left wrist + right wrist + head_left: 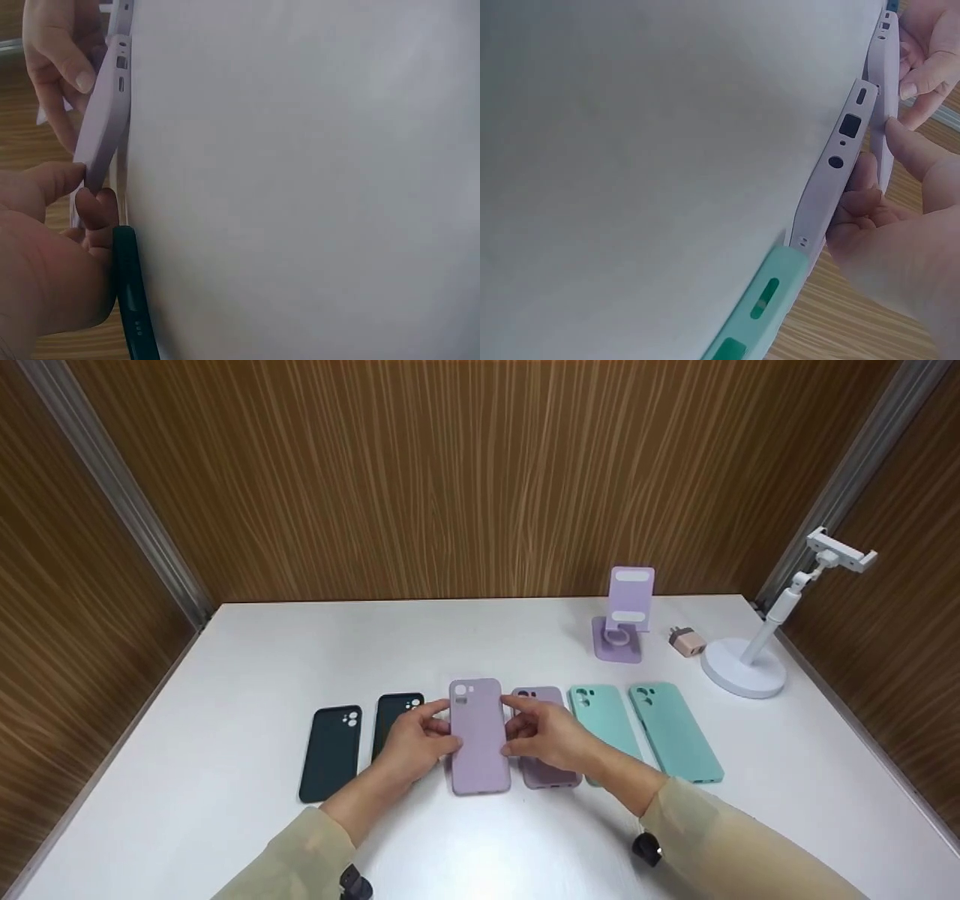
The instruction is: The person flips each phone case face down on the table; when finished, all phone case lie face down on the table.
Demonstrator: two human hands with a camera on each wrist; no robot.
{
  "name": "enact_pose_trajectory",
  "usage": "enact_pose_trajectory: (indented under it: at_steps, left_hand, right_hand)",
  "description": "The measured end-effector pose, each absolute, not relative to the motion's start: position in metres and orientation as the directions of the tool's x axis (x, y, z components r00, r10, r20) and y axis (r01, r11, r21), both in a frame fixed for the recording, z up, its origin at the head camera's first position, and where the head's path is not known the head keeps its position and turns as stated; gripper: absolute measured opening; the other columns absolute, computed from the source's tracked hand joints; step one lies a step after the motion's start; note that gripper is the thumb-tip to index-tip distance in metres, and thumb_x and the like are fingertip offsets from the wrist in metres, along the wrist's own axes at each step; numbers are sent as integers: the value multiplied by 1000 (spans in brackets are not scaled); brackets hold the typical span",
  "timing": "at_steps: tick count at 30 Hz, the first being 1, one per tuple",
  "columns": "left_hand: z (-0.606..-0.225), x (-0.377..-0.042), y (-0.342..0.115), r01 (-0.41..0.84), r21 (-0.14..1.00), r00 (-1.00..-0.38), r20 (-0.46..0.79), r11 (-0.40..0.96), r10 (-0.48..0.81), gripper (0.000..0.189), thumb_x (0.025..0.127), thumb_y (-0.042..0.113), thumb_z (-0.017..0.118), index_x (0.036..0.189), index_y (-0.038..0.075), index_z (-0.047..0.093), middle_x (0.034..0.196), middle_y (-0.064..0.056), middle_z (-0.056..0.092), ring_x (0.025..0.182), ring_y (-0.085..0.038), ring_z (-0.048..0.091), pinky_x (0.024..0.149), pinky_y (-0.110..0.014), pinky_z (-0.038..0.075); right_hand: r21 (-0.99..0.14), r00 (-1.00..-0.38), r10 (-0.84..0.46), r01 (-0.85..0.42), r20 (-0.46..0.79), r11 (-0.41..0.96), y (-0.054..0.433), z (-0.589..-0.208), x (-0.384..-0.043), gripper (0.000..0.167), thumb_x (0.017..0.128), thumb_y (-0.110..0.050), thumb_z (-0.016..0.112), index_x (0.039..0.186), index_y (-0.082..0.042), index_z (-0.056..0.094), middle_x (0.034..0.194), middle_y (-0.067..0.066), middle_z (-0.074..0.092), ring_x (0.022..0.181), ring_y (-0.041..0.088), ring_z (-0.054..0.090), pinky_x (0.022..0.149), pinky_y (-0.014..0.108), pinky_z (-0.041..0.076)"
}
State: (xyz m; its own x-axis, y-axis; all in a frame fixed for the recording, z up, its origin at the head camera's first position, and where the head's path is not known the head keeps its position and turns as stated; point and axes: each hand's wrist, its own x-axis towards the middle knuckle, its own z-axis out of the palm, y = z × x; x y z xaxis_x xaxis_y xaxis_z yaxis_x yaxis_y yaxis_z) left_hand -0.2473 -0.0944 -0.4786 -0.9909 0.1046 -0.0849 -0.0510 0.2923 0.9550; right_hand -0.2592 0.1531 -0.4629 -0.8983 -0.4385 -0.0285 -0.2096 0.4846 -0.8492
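Note:
A lilac phone case [478, 739] lies face down at the middle of the row, its camera cutout at the far left corner. My left hand [414, 742] grips its left edge between thumb and fingers, and the left wrist view shows the case [106, 112] tilted at the table's surface. From the other side my right hand [551, 735] holds the right edge, thumb nearer me and index finger toward the top. Beneath the right hand is a mauve phone case [551, 776], partly covered. A dark green phone case [386, 716] sits partly hidden behind the left hand.
Another dark green case [330, 754] lies at the left end. Two mint green cases, one inner [604, 712] and one outer [679, 735], lie on the right. Behind them stand a purple phone stand [630, 596], a pink charger plug [686, 642] and a white phone holder [744, 667].

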Motion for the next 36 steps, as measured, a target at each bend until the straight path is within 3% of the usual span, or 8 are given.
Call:
enact_pose_trajectory:
  at_steps: [6,17,36]
  left_hand:
    - [-479,-247,-95,-15,938,-991,-59,346,117,67,86,-2,80,149,0,58,105,-11,68,90,-19,64,78,-27,57]
    - [-480,-247,-94,-22,918,-990,-76,395,122,66,89,3,80,151,3,57,113,-8,69,97,-20,63,83,-31,56]
    - [-476,-245,-91,-30,904,-991,-83,426,106,65,89,4,82,149,1,58,121,-10,69,99,-21,62,87,-34,55]
  right_hand:
    - [-826,-905,-425,-212,-37,523,153,-463,-259,76,89,-6,85,155,2,50,111,8,74,92,16,66,86,35,56]
    - [-790,-925,-377,-190,-56,583,151,-463,-258,70,88,-9,87,151,-4,58,125,9,72,101,20,65,94,41,56]
    - [-771,-925,-379,-216,-36,599,150,-464,-257,72,86,-9,89,151,-6,58,122,6,71,94,16,62,87,37,54]
